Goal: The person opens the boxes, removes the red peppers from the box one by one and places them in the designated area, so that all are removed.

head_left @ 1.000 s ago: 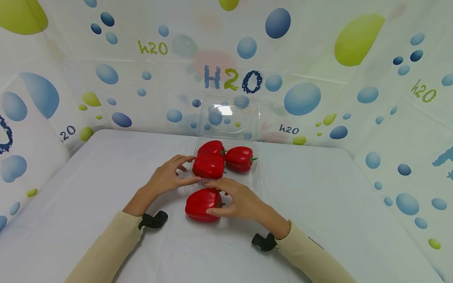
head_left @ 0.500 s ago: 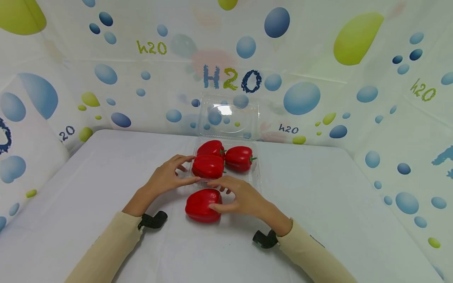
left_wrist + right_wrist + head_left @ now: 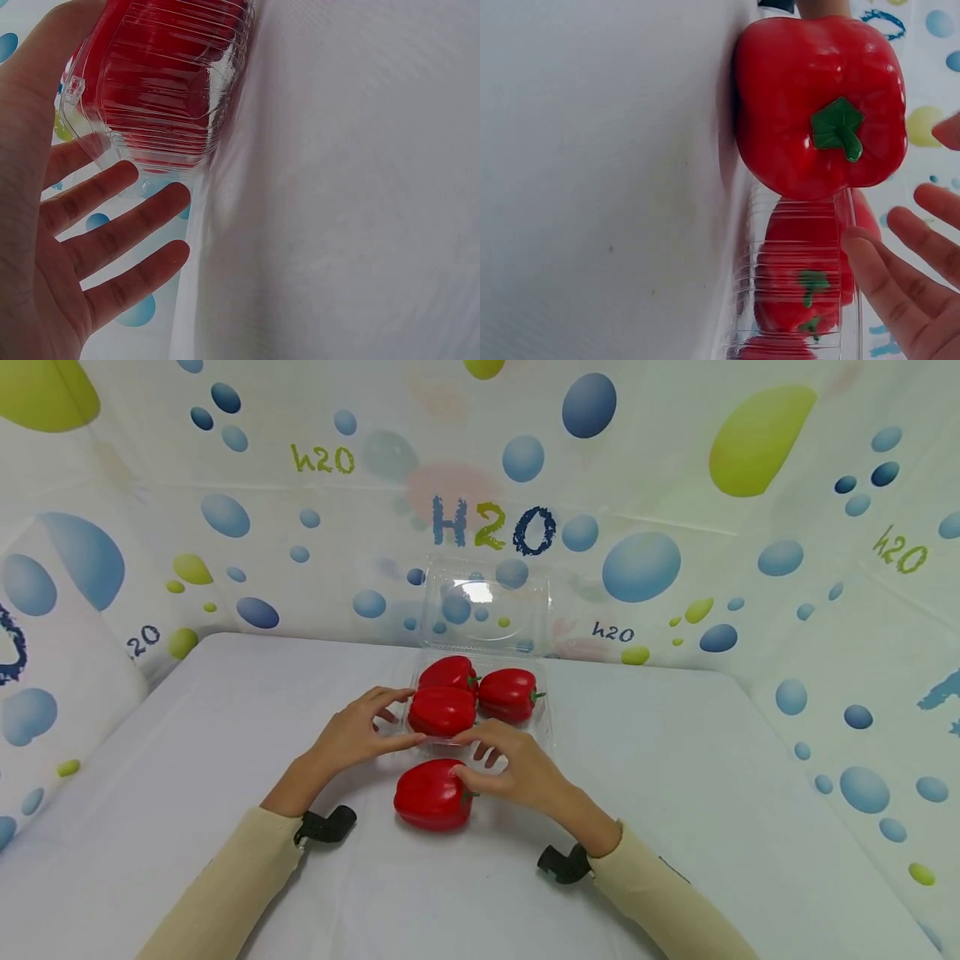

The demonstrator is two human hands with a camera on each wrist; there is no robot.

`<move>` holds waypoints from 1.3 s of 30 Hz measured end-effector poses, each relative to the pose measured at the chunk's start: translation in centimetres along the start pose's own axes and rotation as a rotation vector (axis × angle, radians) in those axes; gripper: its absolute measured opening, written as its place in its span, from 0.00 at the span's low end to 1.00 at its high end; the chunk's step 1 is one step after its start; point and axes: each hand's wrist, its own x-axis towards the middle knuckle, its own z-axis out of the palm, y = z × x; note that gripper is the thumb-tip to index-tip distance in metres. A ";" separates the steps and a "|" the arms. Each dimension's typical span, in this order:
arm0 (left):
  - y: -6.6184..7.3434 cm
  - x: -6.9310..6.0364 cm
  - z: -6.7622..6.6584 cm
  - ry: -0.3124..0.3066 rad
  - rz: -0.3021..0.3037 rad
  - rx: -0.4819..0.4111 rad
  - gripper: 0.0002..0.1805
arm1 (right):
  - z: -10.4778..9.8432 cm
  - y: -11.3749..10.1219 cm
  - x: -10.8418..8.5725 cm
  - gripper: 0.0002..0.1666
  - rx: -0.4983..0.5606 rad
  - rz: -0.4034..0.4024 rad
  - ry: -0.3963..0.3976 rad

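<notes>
A clear plastic container (image 3: 546,735) stands at the back of the table with its lid (image 3: 487,618) raised. Inside lie a front-left red bell pepper (image 3: 441,712), a back-left pepper (image 3: 444,672) and a right pepper (image 3: 507,695). Another red bell pepper (image 3: 429,797) lies on the table just in front. My left hand (image 3: 348,735) touches the container's front-left corner with thumb and index finger; its other fingers are spread. My right hand (image 3: 521,768) hovers over the loose pepper's right side, fingertips near the front rim. In the right wrist view its thumb (image 3: 949,131) is apart from that pepper (image 3: 817,105).
A white cloth covers the table (image 3: 660,793). Behind it hangs a curtain (image 3: 300,593) printed with blue and green drops. Dark wrist cameras sit at the left cuff (image 3: 330,824) and the right cuff (image 3: 564,864).
My right hand has moved a little to the right and farther back, its thumb rising from the loose pepper's lower right towards its top. The left hand stays at the container; the peppers have not visibly moved.
</notes>
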 end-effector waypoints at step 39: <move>0.0 -0.1 0.0 -0.018 -0.027 -0.044 0.44 | 0.0 0.3 1.4 0.16 0.169 0.164 0.340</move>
